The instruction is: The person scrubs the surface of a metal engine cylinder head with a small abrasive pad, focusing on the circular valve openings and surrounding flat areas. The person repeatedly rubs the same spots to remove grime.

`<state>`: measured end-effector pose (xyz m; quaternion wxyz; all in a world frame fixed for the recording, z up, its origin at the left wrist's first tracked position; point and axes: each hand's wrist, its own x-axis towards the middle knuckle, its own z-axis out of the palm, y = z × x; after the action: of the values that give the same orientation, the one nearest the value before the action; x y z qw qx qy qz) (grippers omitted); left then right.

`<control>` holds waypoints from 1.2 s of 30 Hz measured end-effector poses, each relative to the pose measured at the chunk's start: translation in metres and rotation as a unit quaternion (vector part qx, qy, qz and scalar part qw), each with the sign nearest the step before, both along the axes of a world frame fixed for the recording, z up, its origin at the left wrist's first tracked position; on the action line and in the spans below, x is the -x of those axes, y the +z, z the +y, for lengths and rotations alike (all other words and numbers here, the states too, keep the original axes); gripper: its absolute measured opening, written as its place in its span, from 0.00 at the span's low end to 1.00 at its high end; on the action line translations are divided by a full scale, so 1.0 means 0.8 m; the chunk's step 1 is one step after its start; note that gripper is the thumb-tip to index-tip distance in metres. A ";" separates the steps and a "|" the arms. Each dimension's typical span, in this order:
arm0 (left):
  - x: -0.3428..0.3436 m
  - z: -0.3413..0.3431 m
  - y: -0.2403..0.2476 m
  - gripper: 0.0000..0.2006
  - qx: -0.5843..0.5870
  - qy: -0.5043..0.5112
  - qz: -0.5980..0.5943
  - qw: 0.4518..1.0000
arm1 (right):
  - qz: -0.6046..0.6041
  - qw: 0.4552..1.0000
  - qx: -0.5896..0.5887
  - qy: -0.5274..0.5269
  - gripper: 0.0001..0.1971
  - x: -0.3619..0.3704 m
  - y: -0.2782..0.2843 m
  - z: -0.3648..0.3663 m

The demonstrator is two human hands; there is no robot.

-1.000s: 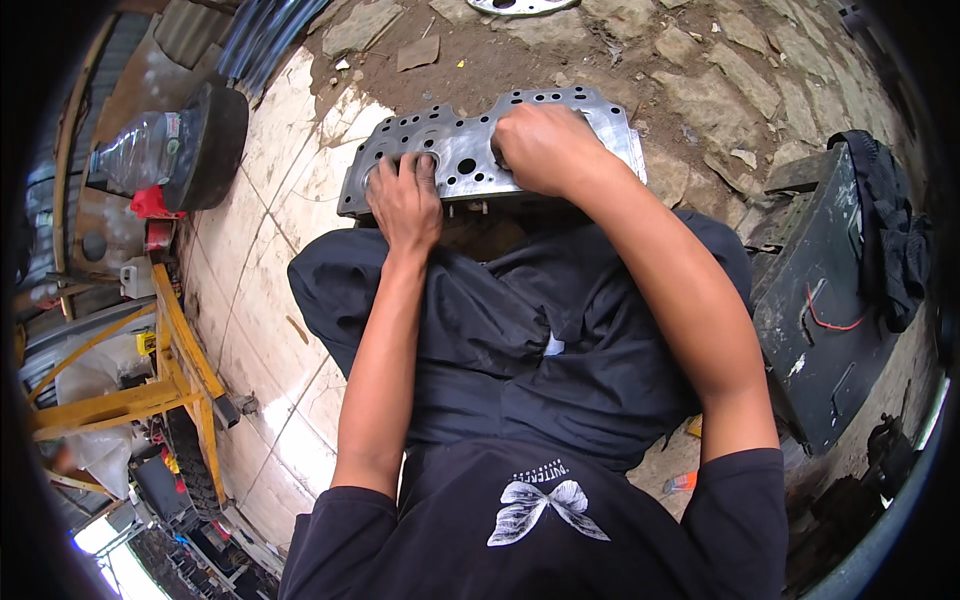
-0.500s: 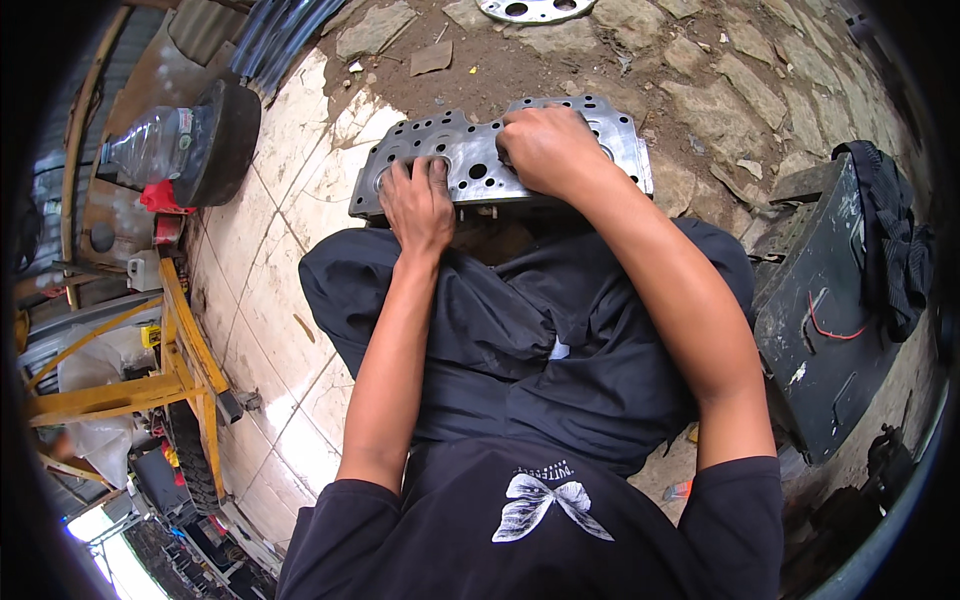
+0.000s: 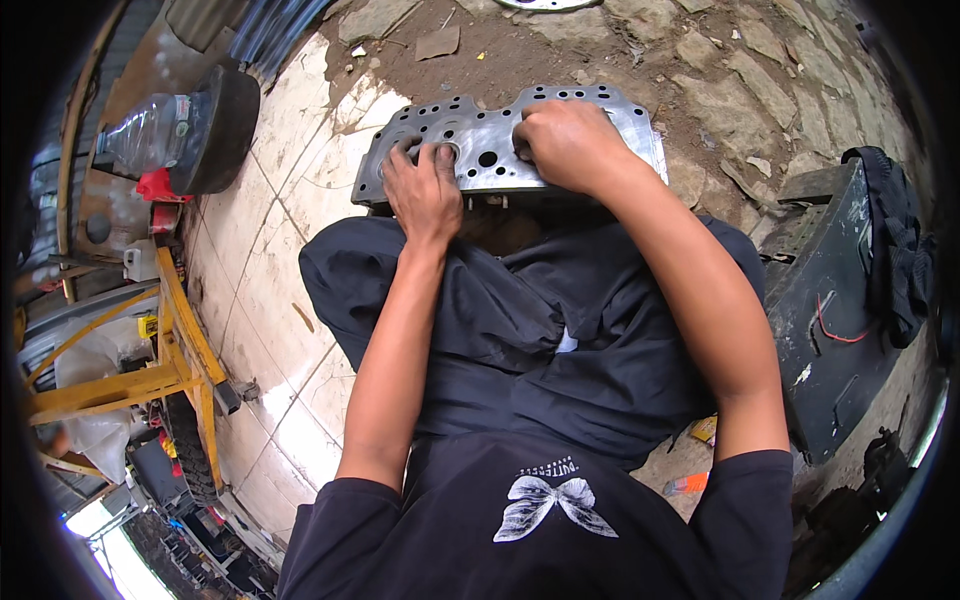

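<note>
A silvery metal engine cylinder head (image 3: 500,150), pierced with round holes, lies flat side up on the ground just beyond my crossed legs. Against its left part rests my left hand (image 3: 424,188), open, with the thumb and blackened fingers apart and bent over the surface near one of the round recesses. Over the right part, my right hand (image 3: 572,145) is closed, knuckles up, pressed down on the metal face. Whatever sits under its curled fingers is hidden from this view.
To the right stands a dark metal box (image 3: 830,310) with a black cloth (image 3: 890,250) draped over it. A yellow frame (image 3: 185,330) and a clear plastic bottle (image 3: 150,135) are at the left. Pale tiles (image 3: 270,270) meet dirt and flat stones (image 3: 730,110).
The cylinder head and both hands appear slightly farther right in the view, as does most of the scene. My left fingers have bent more; my right hand stays closed on the metal face.
</note>
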<state>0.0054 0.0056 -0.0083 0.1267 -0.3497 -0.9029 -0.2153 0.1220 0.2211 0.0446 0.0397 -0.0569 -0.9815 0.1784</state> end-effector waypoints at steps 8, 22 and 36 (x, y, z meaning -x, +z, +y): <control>-0.001 -0.001 -0.003 0.20 0.001 0.012 -0.020 1.000 | 0.023 1.000 -0.011 -0.016 0.09 0.001 -0.008 -0.005; 0.003 -0.001 -0.006 0.21 -0.002 0.022 -0.014 1.000 | 0.007 1.000 -0.002 -0.025 0.09 -0.002 0.000 -0.007; -0.002 0.004 0.000 0.24 0.006 0.022 -0.017 1.000 | 0.022 0.997 -0.060 -0.032 0.10 0.004 -0.001 -0.011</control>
<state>0.0069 0.0091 -0.0087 0.1140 -0.3268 -0.9137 -0.2131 0.1191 0.2120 0.0440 0.0699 -0.0822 -0.9870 0.1194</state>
